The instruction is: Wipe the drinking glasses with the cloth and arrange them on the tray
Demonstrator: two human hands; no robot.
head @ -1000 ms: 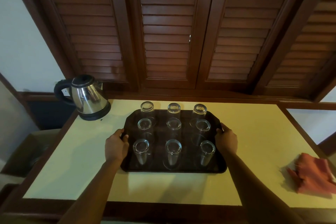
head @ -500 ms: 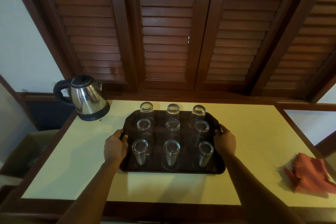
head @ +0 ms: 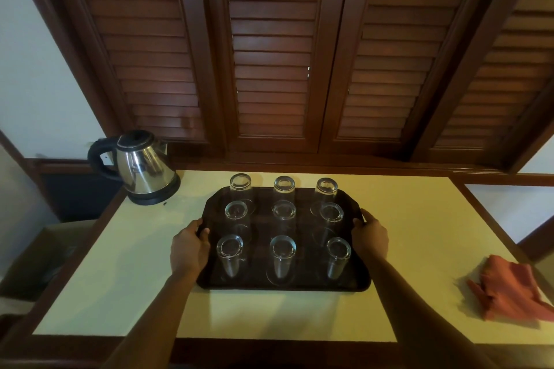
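Left hand [head: 189,246] and right hand [head: 371,236] each clasp the tray [head: 302,284] by its side rims; nine glasses [head: 282,257] upside down

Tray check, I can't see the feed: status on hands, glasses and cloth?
Left hand and right hand grip the tray sides. Nine glasses upside down in three rows. Cloth lies apart, right. Nothing in the way.

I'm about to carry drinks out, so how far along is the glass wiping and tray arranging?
Arranging looks done: nine glasses stand upside down in three rows of three on the dark tray. The cloth lies set aside at the table's right edge, which suggests wiping is over, though their cleanness can't be judged. In hand: left hand and right hand grip the tray's side edges. Little seems left.
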